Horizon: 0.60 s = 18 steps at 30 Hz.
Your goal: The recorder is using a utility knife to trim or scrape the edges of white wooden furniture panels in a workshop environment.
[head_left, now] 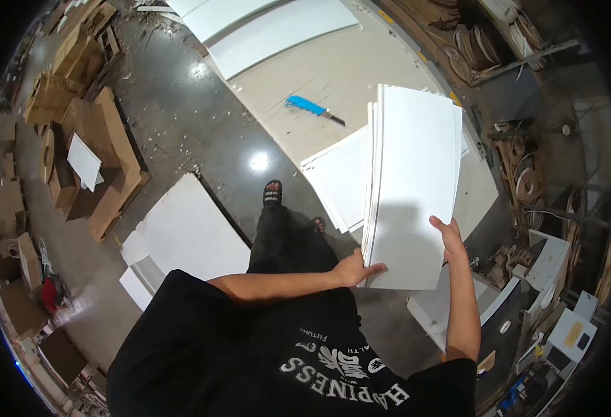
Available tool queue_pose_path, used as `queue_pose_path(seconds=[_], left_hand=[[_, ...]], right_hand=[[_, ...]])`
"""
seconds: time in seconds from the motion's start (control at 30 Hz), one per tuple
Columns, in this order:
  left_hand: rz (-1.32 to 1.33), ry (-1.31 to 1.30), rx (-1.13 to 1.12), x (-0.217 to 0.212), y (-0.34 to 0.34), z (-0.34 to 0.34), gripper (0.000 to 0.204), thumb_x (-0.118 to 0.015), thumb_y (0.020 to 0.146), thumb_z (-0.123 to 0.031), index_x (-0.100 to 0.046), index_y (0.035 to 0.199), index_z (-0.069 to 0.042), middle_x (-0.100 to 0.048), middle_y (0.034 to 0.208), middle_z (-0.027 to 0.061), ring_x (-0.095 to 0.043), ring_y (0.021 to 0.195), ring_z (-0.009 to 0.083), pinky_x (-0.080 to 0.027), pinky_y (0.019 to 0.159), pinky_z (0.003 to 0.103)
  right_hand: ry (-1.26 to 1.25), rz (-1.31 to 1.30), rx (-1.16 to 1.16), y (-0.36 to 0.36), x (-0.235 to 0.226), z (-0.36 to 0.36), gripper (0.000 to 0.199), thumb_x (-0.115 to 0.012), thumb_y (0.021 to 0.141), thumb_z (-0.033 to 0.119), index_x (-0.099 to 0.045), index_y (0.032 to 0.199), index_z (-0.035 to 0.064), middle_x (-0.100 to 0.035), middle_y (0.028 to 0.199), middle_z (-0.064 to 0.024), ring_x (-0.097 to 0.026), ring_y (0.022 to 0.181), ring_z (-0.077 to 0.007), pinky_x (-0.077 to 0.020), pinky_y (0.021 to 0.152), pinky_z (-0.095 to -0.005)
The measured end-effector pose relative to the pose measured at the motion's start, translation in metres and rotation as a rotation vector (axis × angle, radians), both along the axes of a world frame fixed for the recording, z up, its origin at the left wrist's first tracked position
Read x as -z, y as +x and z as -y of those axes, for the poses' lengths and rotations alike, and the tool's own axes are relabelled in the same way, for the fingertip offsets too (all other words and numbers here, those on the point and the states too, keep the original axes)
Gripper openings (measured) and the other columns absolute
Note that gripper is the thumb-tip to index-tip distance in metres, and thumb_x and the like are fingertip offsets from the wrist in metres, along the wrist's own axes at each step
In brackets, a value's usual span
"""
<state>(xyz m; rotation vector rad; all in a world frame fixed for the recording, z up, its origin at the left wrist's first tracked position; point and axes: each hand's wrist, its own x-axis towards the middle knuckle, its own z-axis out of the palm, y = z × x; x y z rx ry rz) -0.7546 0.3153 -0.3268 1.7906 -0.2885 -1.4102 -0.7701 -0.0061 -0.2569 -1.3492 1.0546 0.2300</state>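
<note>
One stack of white sheets (417, 160), at the near end of a pale tabletop (271, 87): the left hand (356, 269) grips its lower left corner, the right hand (450, 236) its right edge. Partly behind the stack, fanned white boards (339, 179); farther off, one blue-handled knife (309, 106) and long white panels (284, 40).

Hand clearance exists across the bare beige flat tabletop (326, 73) between the large white sheets (284, 43) at its far end and the blue-handled bladed tool (307, 105). The held stack of thin white rectangular panels (417, 174) obstructs the span between left hand (352, 269) and right hand (449, 237). Flat-lying white panels (341, 177) obstruct the tabletop's near left edge.
</note>
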Motion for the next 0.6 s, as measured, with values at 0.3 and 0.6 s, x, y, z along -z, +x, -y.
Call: queue_pose_path(seconds=[0.3, 0.6], left_hand=[[0.252, -0.262, -0.056, 0.006, 0.155, -0.040, 0.065, -0.077, 0.097, -0.054, -0.067, 0.135, -0.003, -0.078, 0.111, 0.0172, -0.076, 0.102, 0.0299, -0.059, 0.092, 0.042], [0.974, -0.578, 0.021, -0.051, 0.419, -0.046, 0.140, -0.105, 0.063, -0.044, -0.024, 0.169, 0.001, -0.039, 0.168, 0.0264, -0.032, 0.160, 0.0431, -0.025, 0.133, 0.049]], right_hand=[[-0.711, 0.032, -0.477, 0.058, -0.093, 0.006, 0.092, -0.099, 0.072, 0.019, -0.052, 0.147, -0.0038, -0.068, 0.134, -0.0196, -0.067, 0.122, -0.0328, -0.0562, 0.101, -0.0429], [-1.386, -0.019, -0.683, 0.072, -0.105, -0.077, 0.090, -0.096, 0.062, 0.012, -0.055, 0.142, 0.0102, -0.061, 0.132, -0.0144, -0.058, 0.122, -0.0379, -0.0435, 0.104, -0.0501]])
